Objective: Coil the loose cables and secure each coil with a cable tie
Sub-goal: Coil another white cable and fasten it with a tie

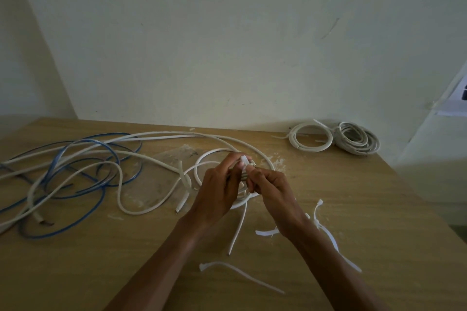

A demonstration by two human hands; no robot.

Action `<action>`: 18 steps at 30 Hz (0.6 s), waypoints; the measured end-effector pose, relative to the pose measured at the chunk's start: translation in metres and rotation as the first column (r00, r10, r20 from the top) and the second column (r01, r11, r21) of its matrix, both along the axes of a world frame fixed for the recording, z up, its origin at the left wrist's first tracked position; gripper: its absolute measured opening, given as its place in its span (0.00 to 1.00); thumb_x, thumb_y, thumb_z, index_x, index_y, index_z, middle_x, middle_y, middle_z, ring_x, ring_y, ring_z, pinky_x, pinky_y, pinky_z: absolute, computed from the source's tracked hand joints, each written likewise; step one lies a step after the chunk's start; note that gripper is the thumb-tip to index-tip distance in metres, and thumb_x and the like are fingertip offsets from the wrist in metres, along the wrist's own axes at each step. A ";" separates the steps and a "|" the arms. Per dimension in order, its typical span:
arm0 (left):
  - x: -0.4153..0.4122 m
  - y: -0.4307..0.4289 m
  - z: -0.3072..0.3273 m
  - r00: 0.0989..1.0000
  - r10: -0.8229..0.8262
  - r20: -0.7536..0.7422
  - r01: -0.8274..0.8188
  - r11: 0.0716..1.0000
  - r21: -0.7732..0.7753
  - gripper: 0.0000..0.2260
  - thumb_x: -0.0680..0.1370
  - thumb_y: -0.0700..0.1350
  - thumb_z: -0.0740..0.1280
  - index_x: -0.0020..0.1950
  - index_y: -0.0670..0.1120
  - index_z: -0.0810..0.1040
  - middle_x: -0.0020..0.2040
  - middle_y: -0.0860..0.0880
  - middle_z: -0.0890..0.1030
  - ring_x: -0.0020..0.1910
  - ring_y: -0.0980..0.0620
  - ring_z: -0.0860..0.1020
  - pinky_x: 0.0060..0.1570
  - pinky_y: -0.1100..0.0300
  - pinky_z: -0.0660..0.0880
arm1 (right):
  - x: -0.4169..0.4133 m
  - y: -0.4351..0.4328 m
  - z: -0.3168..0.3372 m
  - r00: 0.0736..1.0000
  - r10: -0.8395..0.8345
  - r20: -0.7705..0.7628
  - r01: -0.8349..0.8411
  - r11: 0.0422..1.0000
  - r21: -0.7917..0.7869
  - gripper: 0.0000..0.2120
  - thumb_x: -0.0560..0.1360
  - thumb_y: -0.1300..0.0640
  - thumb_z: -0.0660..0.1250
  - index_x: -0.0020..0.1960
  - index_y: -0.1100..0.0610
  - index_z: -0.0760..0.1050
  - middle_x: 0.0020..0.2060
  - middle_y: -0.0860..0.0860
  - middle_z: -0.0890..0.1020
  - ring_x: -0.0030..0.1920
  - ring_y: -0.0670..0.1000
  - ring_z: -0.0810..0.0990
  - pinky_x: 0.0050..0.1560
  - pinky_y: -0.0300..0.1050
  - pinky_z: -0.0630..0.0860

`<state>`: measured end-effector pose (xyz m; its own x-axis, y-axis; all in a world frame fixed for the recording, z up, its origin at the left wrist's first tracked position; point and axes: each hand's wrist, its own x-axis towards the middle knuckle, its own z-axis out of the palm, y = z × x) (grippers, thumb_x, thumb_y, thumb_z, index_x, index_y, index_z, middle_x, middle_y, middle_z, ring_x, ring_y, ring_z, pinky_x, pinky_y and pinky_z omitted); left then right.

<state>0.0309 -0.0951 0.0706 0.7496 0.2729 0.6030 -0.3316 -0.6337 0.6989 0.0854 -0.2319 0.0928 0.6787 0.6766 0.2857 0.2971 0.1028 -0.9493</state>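
Over the middle of the wooden table [353, 209], my left hand [217, 192] grips a coil of white cable [202, 161]. A white cable tie [244, 162] wraps the bundled strands, and my right hand [273, 192] pinches it against the coil. One loose end of the white cable [238, 230] hangs toward me from the coil. To the left lie tangled loose cables, one blue [83, 179] and one white [141, 156]. Spare white cable ties lie near my right wrist [326, 232] and in front of me [240, 276].
Two finished white coils [310, 139] [358, 140] lie at the table's back right corner by the wall. The table's right edge runs diagonally past them. White scraps and dust speckle the tabletop around the coil.
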 end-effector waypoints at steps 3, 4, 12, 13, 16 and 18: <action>0.000 0.000 -0.001 1.000 -0.007 -0.017 0.007 1.000 -0.005 0.11 0.87 0.46 0.56 0.62 0.47 0.77 0.48 0.52 0.84 0.47 0.54 0.85 0.44 0.50 0.82 | 0.002 0.000 -0.003 1.000 -0.012 0.018 0.012 1.000 0.002 0.23 0.81 0.45 0.58 0.33 0.58 0.72 0.28 0.45 0.74 0.32 0.45 0.69 0.43 0.39 0.68; 0.000 0.000 -0.001 1.000 -0.013 -0.020 0.012 1.000 -0.009 0.11 0.87 0.46 0.57 0.62 0.47 0.77 0.49 0.53 0.84 0.47 0.55 0.84 0.45 0.51 0.82 | 0.002 -0.001 -0.003 1.000 -0.019 0.019 0.018 1.000 0.009 0.23 0.81 0.45 0.58 0.33 0.57 0.72 0.27 0.46 0.73 0.32 0.46 0.68 0.41 0.38 0.68; -0.001 -0.006 0.003 1.000 -0.009 0.000 0.009 0.996 -0.092 0.11 0.86 0.44 0.57 0.60 0.45 0.78 0.47 0.52 0.84 0.47 0.53 0.84 0.45 0.55 0.81 | 0.003 -0.002 -0.002 1.000 -0.021 0.016 0.020 0.999 0.031 0.23 0.82 0.42 0.61 0.31 0.52 0.72 0.28 0.49 0.70 0.31 0.48 0.66 0.36 0.36 0.66; -0.001 -0.006 0.002 1.000 -0.004 -0.009 0.003 0.996 -0.094 0.11 0.86 0.44 0.57 0.60 0.46 0.78 0.47 0.52 0.84 0.47 0.53 0.84 0.45 0.53 0.81 | 0.002 -0.002 -0.002 1.000 -0.024 0.015 0.024 0.999 0.029 0.23 0.82 0.44 0.60 0.31 0.53 0.71 0.27 0.48 0.70 0.31 0.46 0.67 0.37 0.35 0.66; -0.001 -0.007 0.001 1.000 -0.001 -0.026 -0.001 0.997 -0.077 0.10 0.86 0.45 0.57 0.61 0.47 0.78 0.45 0.52 0.85 0.43 0.51 0.85 0.42 0.49 0.81 | 0.002 -0.002 -0.002 0.999 -0.033 0.018 0.033 0.999 0.017 0.22 0.82 0.46 0.59 0.31 0.54 0.71 0.27 0.48 0.71 0.30 0.47 0.67 0.37 0.35 0.67; -0.001 -0.007 0.001 0.999 -0.005 -0.034 0.002 0.997 -0.074 0.10 0.87 0.45 0.57 0.61 0.48 0.78 0.44 0.51 0.85 0.43 0.52 0.85 0.42 0.49 0.81 | 0.003 -0.003 -0.002 0.999 -0.037 0.022 0.036 0.999 0.010 0.23 0.82 0.45 0.59 0.32 0.53 0.72 0.28 0.50 0.71 0.31 0.49 0.67 0.36 0.37 0.66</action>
